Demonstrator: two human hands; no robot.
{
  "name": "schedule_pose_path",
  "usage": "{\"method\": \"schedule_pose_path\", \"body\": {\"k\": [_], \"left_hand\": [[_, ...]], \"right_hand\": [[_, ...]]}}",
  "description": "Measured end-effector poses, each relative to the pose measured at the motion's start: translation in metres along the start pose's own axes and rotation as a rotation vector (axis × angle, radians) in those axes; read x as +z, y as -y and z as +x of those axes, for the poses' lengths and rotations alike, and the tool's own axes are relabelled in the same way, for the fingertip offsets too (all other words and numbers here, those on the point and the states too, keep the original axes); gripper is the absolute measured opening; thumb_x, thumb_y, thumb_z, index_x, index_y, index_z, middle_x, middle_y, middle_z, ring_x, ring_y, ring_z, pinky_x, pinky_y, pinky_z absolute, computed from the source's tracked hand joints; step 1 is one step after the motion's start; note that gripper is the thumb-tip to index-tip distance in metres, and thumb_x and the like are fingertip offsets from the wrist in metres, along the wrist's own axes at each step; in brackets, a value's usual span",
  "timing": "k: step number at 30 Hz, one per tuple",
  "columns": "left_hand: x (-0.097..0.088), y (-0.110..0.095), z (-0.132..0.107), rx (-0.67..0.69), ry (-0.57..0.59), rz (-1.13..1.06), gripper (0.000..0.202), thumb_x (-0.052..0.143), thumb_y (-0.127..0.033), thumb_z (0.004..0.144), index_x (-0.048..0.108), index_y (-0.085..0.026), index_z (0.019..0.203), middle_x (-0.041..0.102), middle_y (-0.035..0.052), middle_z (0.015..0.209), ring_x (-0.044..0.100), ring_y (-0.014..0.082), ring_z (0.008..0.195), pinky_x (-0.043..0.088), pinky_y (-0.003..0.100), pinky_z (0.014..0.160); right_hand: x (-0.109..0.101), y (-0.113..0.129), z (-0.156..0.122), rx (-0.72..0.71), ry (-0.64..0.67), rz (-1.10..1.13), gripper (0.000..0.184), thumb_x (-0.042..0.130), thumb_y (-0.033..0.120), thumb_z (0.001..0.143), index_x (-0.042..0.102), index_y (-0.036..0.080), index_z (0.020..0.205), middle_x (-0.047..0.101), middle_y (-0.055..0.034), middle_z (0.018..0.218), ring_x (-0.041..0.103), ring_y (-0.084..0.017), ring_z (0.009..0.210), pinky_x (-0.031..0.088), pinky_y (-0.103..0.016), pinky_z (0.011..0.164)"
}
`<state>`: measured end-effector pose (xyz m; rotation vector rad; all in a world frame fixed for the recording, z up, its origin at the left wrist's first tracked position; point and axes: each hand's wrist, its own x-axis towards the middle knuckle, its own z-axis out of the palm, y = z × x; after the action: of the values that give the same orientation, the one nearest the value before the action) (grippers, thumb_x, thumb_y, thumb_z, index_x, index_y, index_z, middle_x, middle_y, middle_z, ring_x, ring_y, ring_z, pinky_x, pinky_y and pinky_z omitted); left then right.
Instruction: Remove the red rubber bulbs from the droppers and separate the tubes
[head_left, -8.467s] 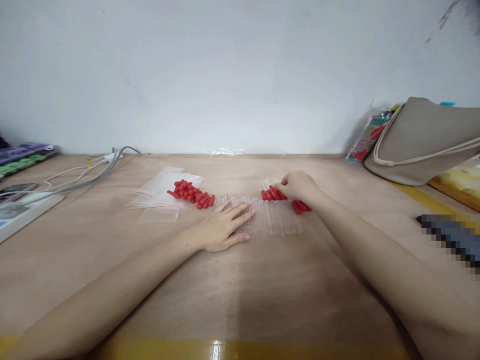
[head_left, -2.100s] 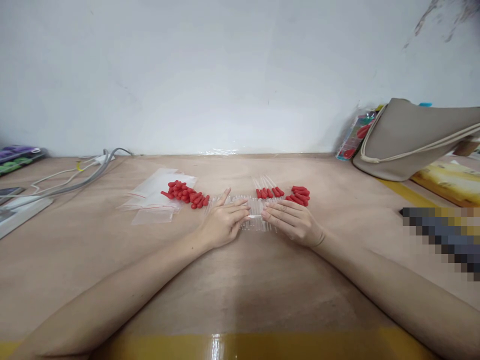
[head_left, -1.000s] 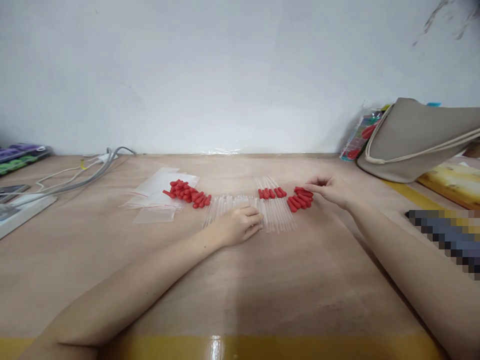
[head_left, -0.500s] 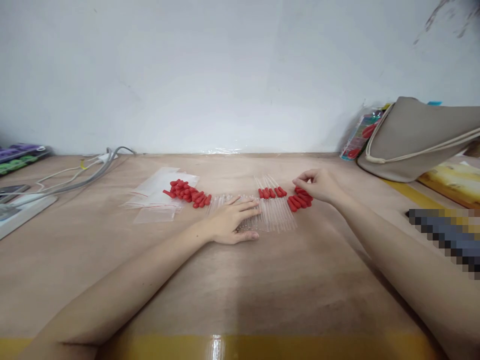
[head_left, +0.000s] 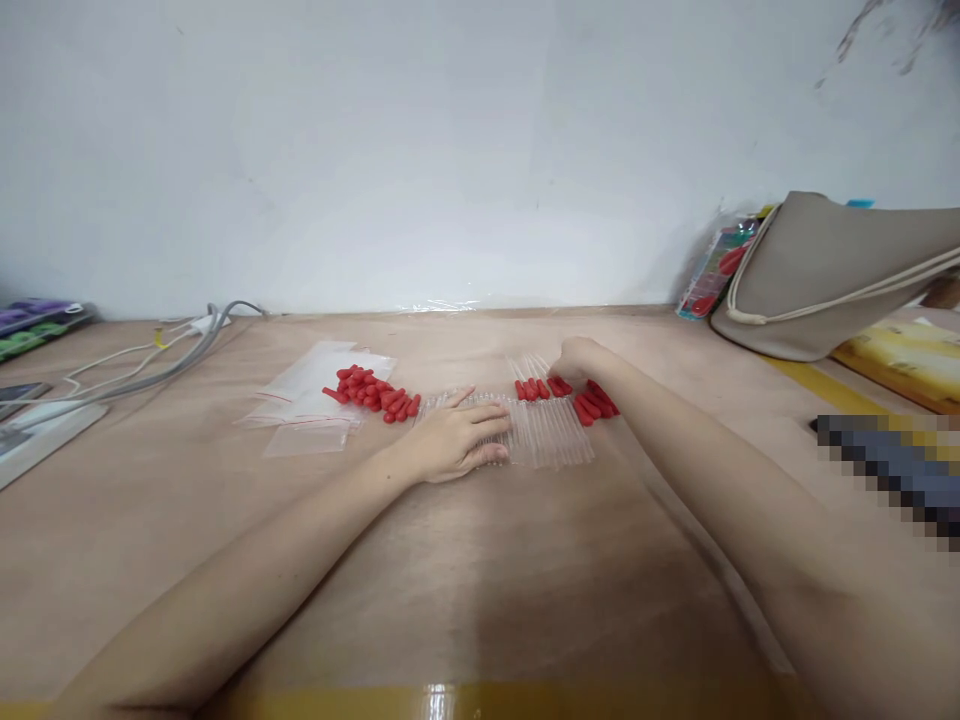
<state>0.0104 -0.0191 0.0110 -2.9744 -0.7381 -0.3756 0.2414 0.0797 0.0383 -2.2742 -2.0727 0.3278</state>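
Observation:
My left hand (head_left: 461,440) lies flat with fingers stretched over a row of clear thin dropper tubes (head_left: 551,430), which continues to its right. Beyond the row are several tubes with red rubber bulbs (head_left: 531,389) at their near ends. My right hand (head_left: 585,358) is curled down over the rightmost of these, its fingertips hidden. Beside its wrist sits a small group of loose red bulbs (head_left: 592,403). A larger heap of red bulbs (head_left: 367,388) is left of my left hand, partly on clear zip bags (head_left: 307,400).
Grey and white cables (head_left: 187,350) and a white power strip (head_left: 52,440) are at the left. At the right stand a grey drawstring bag (head_left: 817,270) and a colourful packet (head_left: 716,270). A blurred-out dark object (head_left: 889,470) lies below them. The wall closes off the back.
My right hand has moved left, from the loose red bulbs to the rightmost bulbed droppers, and its fingers have turned downward. My left hand stays on the tubes, with its fingers slightly closer together.

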Motion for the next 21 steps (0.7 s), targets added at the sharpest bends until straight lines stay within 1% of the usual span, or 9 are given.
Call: {"method": "schedule_pose_path", "body": {"k": [3,7,11,13,15,17,18,19,21], "left_hand": [[-0.003,-0.002,-0.001,-0.018,0.008,-0.009,0.041,0.034,-0.043,0.092,0.049,-0.019,0.121,0.053,0.0082,0.126,0.047,0.0196,0.119,0.019,0.048,0.108],[-0.005,-0.003,-0.002,-0.041,0.013,0.002,0.041,0.037,-0.044,0.09,0.051,-0.019,0.119,0.054,0.0079,0.125,0.05,0.0199,0.115,0.021,0.047,0.108],[-0.002,-0.003,-0.002,-0.05,-0.054,0.039,0.036,0.037,-0.04,0.091,0.054,-0.019,0.115,0.057,0.0069,0.12,0.05,0.0196,0.114,0.023,0.047,0.107],[0.0,-0.002,-0.001,-0.076,-0.184,0.09,0.034,0.04,-0.039,0.09,0.056,-0.019,0.112,0.058,0.0075,0.118,0.048,0.0213,0.115,0.026,0.047,0.106],[-0.001,-0.002,0.0,-0.121,-0.394,0.155,0.032,0.046,-0.036,0.087,0.057,-0.017,0.111,0.058,0.0095,0.117,0.047,0.023,0.115,0.031,0.045,0.102],[-0.002,-0.004,0.002,-0.149,-0.593,0.225,0.033,0.051,-0.033,0.085,0.056,-0.017,0.112,0.057,0.011,0.117,0.047,0.0238,0.114,0.034,0.044,0.1],[-0.003,-0.006,0.002,-0.148,-0.648,0.26,0.033,0.052,-0.032,0.084,0.055,-0.017,0.113,0.056,0.0111,0.117,0.046,0.0242,0.115,0.034,0.044,0.099],[-0.004,-0.008,0.003,-0.14,-0.666,0.294,0.033,0.052,-0.03,0.084,0.055,-0.019,0.114,0.056,0.0105,0.118,0.046,0.0245,0.115,0.033,0.044,0.1],[-0.004,-0.014,0.004,-0.094,-0.617,0.35,0.028,0.051,-0.029,0.085,0.056,-0.022,0.112,0.058,0.0072,0.117,0.048,0.0238,0.113,0.03,0.046,0.101]], "right_hand": [[-0.001,0.003,-0.001,0.05,0.095,-0.014,0.007,0.067,0.018,0.058,0.065,0.014,0.063,0.06,-0.0073,0.06,0.058,-0.021,0.062,0.044,-0.031,0.052],[-0.008,0.007,-0.006,0.084,0.104,-0.016,0.005,0.064,0.014,0.06,0.064,0.012,0.064,0.061,-0.0097,0.064,0.059,-0.024,0.067,0.044,-0.033,0.055],[-0.021,0.008,-0.021,0.086,-0.021,0.002,0.006,0.06,0.017,0.067,0.065,0.013,0.068,0.061,-0.0099,0.067,0.059,-0.025,0.073,0.043,-0.035,0.064],[-0.023,0.007,-0.036,0.04,-0.127,0.034,0.016,0.052,0.024,0.077,0.065,0.015,0.082,0.063,-0.0097,0.075,0.059,-0.023,0.079,0.042,-0.033,0.067],[-0.016,0.004,-0.057,-0.067,-0.242,0.102,0.026,0.042,0.03,0.085,0.061,0.017,0.098,0.063,-0.0072,0.082,0.058,-0.018,0.08,0.042,-0.029,0.069],[0.0,-0.002,-0.079,-0.317,-0.505,0.281,0.029,0.045,0.028,0.084,0.056,0.015,0.108,0.063,-0.0062,0.081,0.057,-0.017,0.079,0.042,-0.029,0.072],[0.011,-0.006,-0.09,-0.447,-0.574,0.293,0.029,0.048,0.026,0.083,0.056,0.014,0.108,0.063,-0.0061,0.08,0.056,-0.018,0.079,0.041,-0.03,0.073],[0.022,-0.009,-0.101,-0.569,-0.629,0.272,0.026,0.048,0.025,0.083,0.058,0.014,0.105,0.062,-0.0066,0.079,0.054,-0.019,0.079,0.041,-0.031,0.072],[0.045,-0.016,-0.119,-0.769,-0.712,0.24,0.022,0.046,0.026,0.086,0.062,0.017,0.098,0.06,-0.0063,0.077,0.052,-0.018,0.076,0.039,-0.031,0.07]]}}
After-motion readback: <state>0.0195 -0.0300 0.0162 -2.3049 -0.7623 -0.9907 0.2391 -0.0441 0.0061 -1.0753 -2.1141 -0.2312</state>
